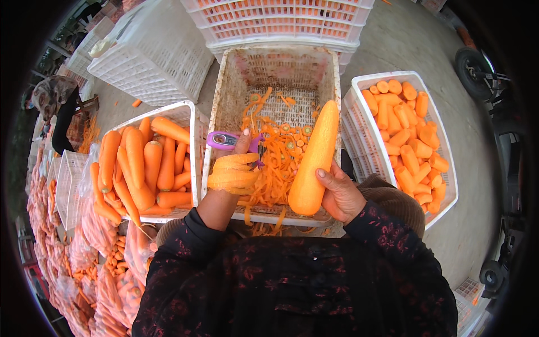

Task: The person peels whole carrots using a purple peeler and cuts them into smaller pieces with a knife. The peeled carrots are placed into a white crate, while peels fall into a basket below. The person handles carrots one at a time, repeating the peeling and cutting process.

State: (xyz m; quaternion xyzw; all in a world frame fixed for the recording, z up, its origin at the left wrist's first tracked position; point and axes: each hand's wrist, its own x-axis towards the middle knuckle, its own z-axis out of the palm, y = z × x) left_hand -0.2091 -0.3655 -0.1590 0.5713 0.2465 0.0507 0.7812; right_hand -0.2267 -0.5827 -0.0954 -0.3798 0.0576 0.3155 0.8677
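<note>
My left hand (233,168) holds a purple-handled peeler (222,140), its thumb along the handle; strips of orange peel (233,177) drape over the back of the hand. A large peeled carrot (316,160) is in my right hand (340,189), held near its thick end with the narrow end pointing up and away. Both hands are over a stained white plastic crate (214,113) with carrot peelings (273,168) and cut carrot ends (294,137) in it. Whole carrots (134,156) fill a crate at the left. Trimmed carrot pieces (408,122) lie in another crate at the right.
Stacked crates of carrots (286,21) stand beyond the middle crate, with upturned-looking white crates (151,54) to their left. Plastic bags of carrots (101,236) lie at lower left. A person (59,101) is bent over at far left. A wheel (473,73) is at upper right.
</note>
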